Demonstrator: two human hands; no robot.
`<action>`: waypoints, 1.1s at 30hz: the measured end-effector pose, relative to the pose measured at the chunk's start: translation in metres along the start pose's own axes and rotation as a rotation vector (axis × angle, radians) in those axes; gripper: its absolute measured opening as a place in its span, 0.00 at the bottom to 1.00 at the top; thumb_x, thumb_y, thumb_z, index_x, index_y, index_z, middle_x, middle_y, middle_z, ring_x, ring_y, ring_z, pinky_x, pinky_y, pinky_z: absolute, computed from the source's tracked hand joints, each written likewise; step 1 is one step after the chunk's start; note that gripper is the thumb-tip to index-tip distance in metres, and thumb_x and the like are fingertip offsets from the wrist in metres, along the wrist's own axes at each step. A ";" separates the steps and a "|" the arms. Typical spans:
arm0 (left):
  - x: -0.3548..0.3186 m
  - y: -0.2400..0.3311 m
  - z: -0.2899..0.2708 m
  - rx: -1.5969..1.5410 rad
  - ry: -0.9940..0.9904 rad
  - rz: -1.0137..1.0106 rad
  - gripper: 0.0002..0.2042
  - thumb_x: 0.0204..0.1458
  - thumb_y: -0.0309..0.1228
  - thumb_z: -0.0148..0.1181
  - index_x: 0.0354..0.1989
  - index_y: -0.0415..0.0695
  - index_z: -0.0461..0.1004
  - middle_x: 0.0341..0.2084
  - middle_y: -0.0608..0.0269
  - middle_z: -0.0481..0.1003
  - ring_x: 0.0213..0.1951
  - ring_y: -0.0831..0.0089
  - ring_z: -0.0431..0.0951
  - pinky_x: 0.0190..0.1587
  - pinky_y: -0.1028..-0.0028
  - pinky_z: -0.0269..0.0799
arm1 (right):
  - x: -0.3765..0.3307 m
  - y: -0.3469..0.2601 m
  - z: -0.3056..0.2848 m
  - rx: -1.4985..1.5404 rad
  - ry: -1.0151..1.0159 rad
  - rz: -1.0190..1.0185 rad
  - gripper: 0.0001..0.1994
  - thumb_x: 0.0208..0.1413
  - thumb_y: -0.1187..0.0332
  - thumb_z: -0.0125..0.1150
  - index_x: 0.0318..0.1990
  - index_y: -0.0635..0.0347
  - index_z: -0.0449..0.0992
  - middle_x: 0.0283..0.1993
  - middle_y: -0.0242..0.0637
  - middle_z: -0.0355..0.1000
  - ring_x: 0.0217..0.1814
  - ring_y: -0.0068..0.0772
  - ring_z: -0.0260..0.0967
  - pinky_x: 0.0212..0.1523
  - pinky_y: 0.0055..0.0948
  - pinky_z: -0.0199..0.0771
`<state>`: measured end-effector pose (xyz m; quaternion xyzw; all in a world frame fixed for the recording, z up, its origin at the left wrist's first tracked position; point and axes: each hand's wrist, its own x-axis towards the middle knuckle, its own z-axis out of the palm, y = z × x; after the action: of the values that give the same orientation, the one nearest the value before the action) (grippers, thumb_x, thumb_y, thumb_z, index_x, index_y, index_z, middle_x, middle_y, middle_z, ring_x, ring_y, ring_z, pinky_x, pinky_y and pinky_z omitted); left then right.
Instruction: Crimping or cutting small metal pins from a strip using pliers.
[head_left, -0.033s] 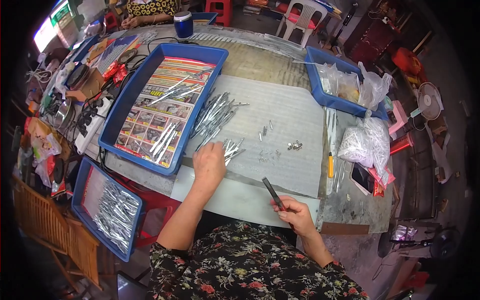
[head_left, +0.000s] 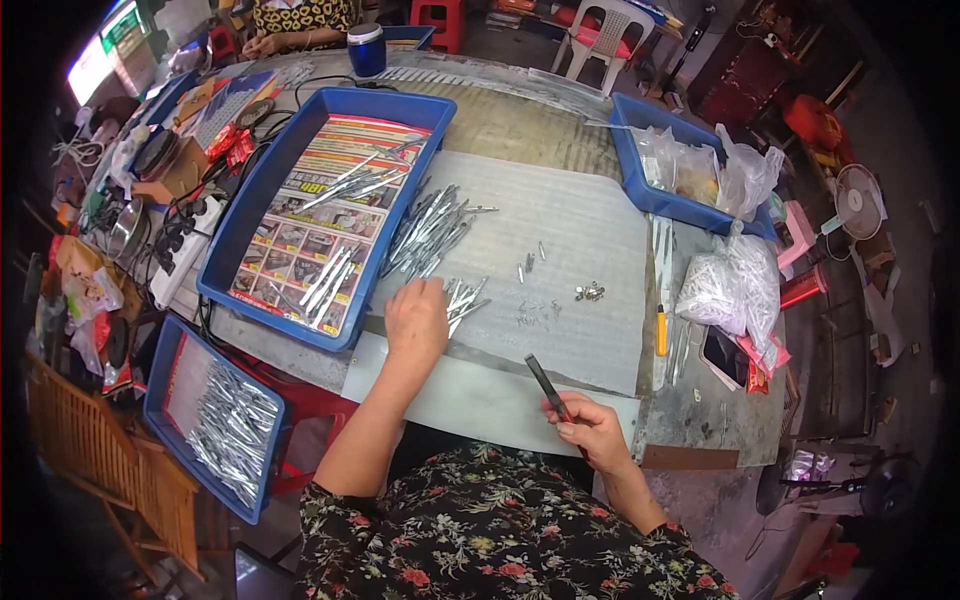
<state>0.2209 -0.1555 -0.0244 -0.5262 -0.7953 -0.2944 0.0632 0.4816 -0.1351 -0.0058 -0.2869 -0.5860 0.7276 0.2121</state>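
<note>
Cluttered on every side, the worktable [head_left: 560,130] has a pale grey ribbed mat [head_left: 570,250] spread over its middle, and I take this mat as the landmark for all places.

On the near-left part of the mat lies a small heap of silvery metal pieces [head_left: 462,298]. The person's left hand [head_left: 416,318] rests palm down right at this heap, the fingers partly spread and touching the nearest pieces; it grips nothing that I can see. It looks placed there to sort or draw pieces from the heap. A bigger pile of the same metal parts [head_left: 432,228] lies on the far-left part of the mat, within easy reach.

Just off the near edge of the mat, the right hand [head_left: 590,432] is closed around a dark slim tool [head_left: 546,384], which points up and away toward the mat. It seems held ready, clear of the surface, so that it does not disturb the loose bits.

Left of the mat stands a big blue tray [head_left: 245,225] lined with printed paper, with a few metal pieces in rows. Right of the mat are a yellow-handled cutter [head_left: 661,332] and a clear bag of small parts [head_left: 730,285]. Another blue tray [head_left: 165,365], full of shiny pieces, sits lower, well to the near-left of the mat. Beyond the far end of the table, another person's hand [head_left: 258,44] shows.
</note>
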 end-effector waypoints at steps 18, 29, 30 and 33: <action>0.061 -0.003 0.003 -0.084 0.050 -0.089 0.04 0.40 0.22 0.47 0.26 0.39 0.67 0.23 0.56 0.69 0.28 0.58 0.70 0.29 0.68 0.65 | 0.003 0.001 -0.001 0.034 -0.017 0.019 0.07 0.41 0.77 0.55 0.31 0.67 0.70 0.43 0.36 0.60 0.40 0.20 0.58 0.38 0.17 0.58; -0.046 0.031 -0.030 -1.338 -0.404 -0.545 0.11 0.51 0.26 0.43 0.41 0.38 0.66 0.19 0.70 0.65 0.21 0.85 0.63 0.24 0.86 0.57 | 0.004 -0.004 0.005 -0.022 -0.036 -0.040 0.07 0.41 0.78 0.55 0.30 0.69 0.70 0.44 0.37 0.59 0.39 0.21 0.59 0.37 0.16 0.60; -0.054 0.028 -0.025 -1.371 -0.394 -0.514 0.08 0.51 0.27 0.43 0.38 0.39 0.66 0.20 0.70 0.66 0.21 0.86 0.62 0.23 0.87 0.56 | 0.004 -0.004 0.005 -0.024 -0.037 -0.034 0.07 0.41 0.78 0.55 0.30 0.69 0.70 0.44 0.37 0.59 0.39 0.21 0.59 0.37 0.16 0.60; -0.065 0.034 -0.031 -1.295 -0.415 -0.504 0.06 0.51 0.25 0.43 0.36 0.39 0.64 0.23 0.69 0.67 0.22 0.85 0.63 0.25 0.86 0.59 | 0.003 -0.006 0.005 -0.104 -0.038 -0.048 0.07 0.40 0.77 0.56 0.30 0.69 0.69 0.44 0.38 0.59 0.40 0.21 0.58 0.39 0.17 0.59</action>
<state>0.2725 -0.2145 -0.0123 -0.3040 -0.5543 -0.6058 -0.4831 0.4757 -0.1355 -0.0001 -0.2693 -0.6337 0.6962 0.2030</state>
